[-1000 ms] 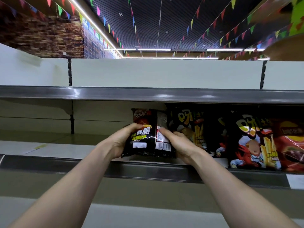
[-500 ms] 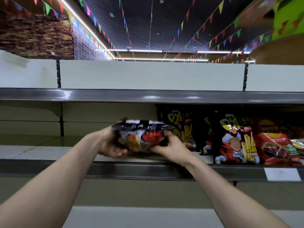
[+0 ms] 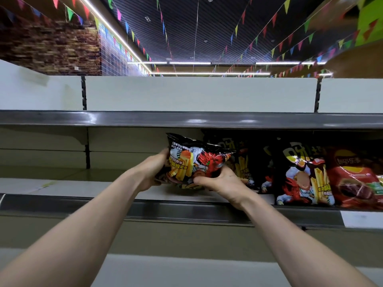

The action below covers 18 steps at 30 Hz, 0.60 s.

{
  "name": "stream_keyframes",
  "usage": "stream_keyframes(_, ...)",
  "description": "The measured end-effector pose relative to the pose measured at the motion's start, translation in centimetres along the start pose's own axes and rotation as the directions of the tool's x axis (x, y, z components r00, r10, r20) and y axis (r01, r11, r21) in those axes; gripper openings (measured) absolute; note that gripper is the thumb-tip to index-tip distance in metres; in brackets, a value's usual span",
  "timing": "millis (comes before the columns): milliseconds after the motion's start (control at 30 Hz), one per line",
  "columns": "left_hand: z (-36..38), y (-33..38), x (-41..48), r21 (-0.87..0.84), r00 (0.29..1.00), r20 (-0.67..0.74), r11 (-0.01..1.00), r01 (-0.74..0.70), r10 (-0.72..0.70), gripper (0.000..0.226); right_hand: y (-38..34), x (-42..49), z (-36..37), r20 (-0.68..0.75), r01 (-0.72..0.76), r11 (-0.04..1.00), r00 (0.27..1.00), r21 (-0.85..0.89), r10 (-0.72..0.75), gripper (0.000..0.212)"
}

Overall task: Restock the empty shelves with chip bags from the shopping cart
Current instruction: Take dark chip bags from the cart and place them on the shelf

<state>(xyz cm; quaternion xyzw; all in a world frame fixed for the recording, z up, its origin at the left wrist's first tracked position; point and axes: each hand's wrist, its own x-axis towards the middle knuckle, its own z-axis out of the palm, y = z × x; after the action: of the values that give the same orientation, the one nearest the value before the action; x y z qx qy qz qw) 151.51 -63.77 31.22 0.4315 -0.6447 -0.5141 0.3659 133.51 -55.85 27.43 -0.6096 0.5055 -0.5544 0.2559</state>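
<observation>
Between left grip (image 3: 152,172) and right grip (image 3: 220,182), the chip bag (image 3: 196,162) is glossy, crinkled plastic film. Above them the shelf rail (image 3: 145,119) looks smooth, shiny metal; rightward, stocked bags (image 3: 302,175) gleam alike.

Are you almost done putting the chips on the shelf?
Not nearly. Done: a few black bags and a red bag stand at the right of the shelf. In hand: the left hand and right hand hold a chip bag beside them, not yet let go. Left: the shelf's bare left part needs filling.
</observation>
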Motion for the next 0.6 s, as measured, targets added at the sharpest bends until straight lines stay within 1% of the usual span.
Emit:
stream_keyframes(67,0.2,0.3,0.2,-0.053,0.998,-0.064,0.998,0.021,-0.024,0.05,0.0,-0.1,0.2,-0.036,0.02,0.999,0.999,0.026,-0.02,0.041)
stream_keyframes(133,0.0,0.2,0.6,-0.128,0.99,-0.125,0.991,0.045,-0.061,0.061,0.1,-0.2,0.3,-0.071,0.031,0.999,0.997,0.04,-0.028,0.036)
stream_keyframes(200,-0.2,-0.1,0.7,-0.223,0.988,-0.133,0.973,0.053,-0.085,0.063,0.1,-0.3,0.2,-0.102,0.052,0.998,0.994,0.033,-0.049,0.035)
stream_keyframes(267,-0.1,-0.5,0.6,-0.34,0.986,-0.079,0.933,0.115,-0.15,0.062,0.3,-0.5,0.0,-0.117,0.086,0.994,0.99,0.074,-0.077,0.024)
stream_keyframes(333,0.2,-0.9,0.7,-0.458,0.981,0.011,0.871,0.179,-0.196,0.067,0.5,-0.7,0.2,-0.1,0.103,0.985,0.991,0.136,-0.09,0.021)
stream_keyframes(433,1.2,-1.2,0.6,-0.542,0.971,0.194,0.809,0.227,-0.142,0.062,1.1,-0.8,1.1,-0.065,0.071,0.992,0.996,0.101,-0.065,0.024)
stream_keyframes(467,1.6,-1.1,0.4,-0.557,0.97,0.209,0.801,0.221,-0.122,0.056,1.1,-0.8,1.0,-0.046,0.056,0.996,0.998,0.064,-0.053,0.025)
stream_keyframes(500,1.8,-1.0,0.2,-0.576,0.976,0.187,0.793,0.199,-0.109,0.05,0.9,-0.9,0.8,-0.025,0.033,0.999,0.999,-0.005,-0.033,0.024)
stream_keyframes(567,1.7,-0.7,-0.1,-0.635,0.991,0.084,0.761,0.131,-0.1,0.041,0.8,-0.6,-0.2,-0.052,-0.024,0.988,0.999,-0.15,0.016,0.018)
stream_keyframes(600,1.3,-0.6,0.1,-0.665,0.995,0.016,0.742,0.083,-0.097,0.039,0.9,-0.5,-0.8,-0.08,-0.032,0.986,0.997,-0.166,0.019,0.021)
